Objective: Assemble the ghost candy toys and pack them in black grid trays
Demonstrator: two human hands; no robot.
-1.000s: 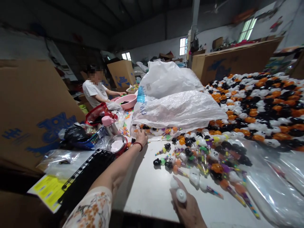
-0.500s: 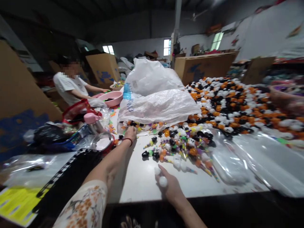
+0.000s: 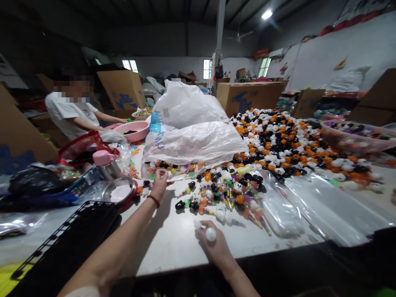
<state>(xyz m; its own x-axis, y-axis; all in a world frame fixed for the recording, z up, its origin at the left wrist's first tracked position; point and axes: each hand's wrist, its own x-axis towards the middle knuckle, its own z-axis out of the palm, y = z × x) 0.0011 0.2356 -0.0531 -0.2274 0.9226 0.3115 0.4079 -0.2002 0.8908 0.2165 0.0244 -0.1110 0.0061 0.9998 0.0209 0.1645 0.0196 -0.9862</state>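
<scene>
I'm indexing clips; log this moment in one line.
left hand: at front edge of bag | right hand: holds white pieces | toys: heaped right of bag

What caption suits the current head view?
Right hand holding something white, left hand by a white plastic bag, at a white table.

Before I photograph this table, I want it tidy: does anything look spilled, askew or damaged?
Nothing looks clearly damaged. The toy pens lie loose at odd angles on the table, in front of the slumped white bag, so they look spilled, though that may be deliberate.
</scene>
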